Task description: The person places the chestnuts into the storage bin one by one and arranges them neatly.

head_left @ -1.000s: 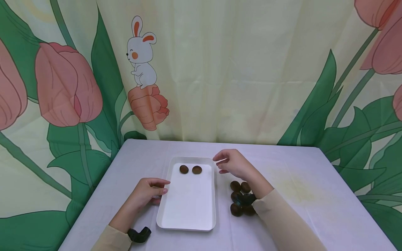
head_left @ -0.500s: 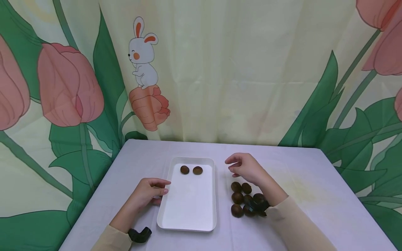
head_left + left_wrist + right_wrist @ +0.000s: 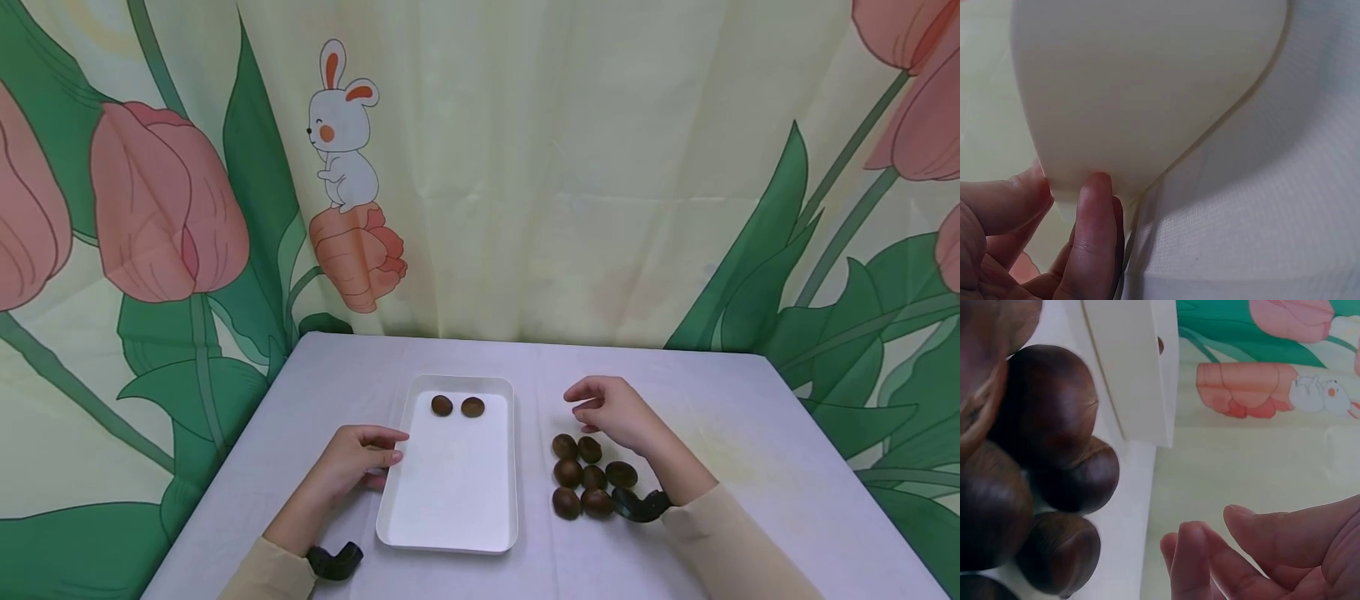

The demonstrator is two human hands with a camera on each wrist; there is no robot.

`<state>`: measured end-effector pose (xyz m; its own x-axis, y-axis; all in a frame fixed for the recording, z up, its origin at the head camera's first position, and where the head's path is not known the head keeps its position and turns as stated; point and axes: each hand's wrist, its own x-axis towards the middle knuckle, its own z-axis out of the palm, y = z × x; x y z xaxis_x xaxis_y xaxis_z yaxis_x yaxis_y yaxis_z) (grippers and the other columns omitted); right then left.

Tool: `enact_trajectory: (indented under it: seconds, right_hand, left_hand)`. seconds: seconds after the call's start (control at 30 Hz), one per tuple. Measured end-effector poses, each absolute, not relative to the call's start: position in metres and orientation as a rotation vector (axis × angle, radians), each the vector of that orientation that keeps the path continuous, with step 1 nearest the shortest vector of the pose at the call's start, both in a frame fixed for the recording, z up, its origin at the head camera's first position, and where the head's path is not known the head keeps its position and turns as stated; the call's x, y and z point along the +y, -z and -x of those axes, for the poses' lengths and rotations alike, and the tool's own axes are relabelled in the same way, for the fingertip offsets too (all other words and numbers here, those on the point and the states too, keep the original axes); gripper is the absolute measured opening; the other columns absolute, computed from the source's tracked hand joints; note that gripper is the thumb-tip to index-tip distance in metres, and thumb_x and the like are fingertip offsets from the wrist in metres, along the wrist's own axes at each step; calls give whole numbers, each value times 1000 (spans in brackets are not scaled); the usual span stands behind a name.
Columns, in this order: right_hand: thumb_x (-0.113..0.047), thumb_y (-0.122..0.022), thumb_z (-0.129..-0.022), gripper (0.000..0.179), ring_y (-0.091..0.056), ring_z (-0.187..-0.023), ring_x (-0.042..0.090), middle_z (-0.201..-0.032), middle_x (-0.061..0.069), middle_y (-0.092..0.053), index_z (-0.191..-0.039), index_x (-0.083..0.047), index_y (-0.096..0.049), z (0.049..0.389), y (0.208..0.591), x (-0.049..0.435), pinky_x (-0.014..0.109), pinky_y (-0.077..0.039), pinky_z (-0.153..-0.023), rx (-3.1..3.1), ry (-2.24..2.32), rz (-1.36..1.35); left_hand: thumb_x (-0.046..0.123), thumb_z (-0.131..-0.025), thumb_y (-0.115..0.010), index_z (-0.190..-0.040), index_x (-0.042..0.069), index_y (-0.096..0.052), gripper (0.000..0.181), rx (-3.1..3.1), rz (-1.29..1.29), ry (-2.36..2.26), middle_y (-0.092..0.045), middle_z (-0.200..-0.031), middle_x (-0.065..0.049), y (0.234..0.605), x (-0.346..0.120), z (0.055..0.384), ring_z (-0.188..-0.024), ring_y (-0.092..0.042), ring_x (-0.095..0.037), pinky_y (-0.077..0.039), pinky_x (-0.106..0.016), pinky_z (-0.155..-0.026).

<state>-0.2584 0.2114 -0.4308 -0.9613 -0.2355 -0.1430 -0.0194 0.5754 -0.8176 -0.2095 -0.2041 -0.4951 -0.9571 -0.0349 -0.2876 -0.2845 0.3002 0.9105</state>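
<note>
My left hand holds the left side of a white rectangular tray. In the left wrist view, the thumb lies at the rim while a finger touches the tray's outer wall. Two brown chestnuts sit side by side in the tray's far end, a left one and a right one. Above the table, right of the tray, my right hand hovers with loosely bent fingers and nothing between them. Closer to me, several more chestnuts lie grouped in rough rows, seen large in the right wrist view.
A white cloth covers the table. Behind its far edge hangs a curtain printed with tulips and a rabbit on a carrot. Dark wrist cameras sit on both wrists; the right one covers part of the chestnut group.
My right hand has drawn back rightward and nearer to me, away from the tray's far right corner, uncovering more of the grouped chestnuts. My left hand stays at the tray.
</note>
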Motion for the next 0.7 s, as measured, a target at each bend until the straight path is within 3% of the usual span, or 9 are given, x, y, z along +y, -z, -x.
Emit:
enact_trajectory:
  seconds: [0.7]
  right_hand:
    - [-1,-69,-99,29,-75,-112,33,-131,25,-72,-128,4,-70,239,444,251,43,-67,-87,2597,1246,183]
  left_hand:
    - [7,-87,-89,-119,9,-82,33,2374,275,-1700,-78,-115,-12,494,-204,210,-84,-77,-19,-67,-37,-65]
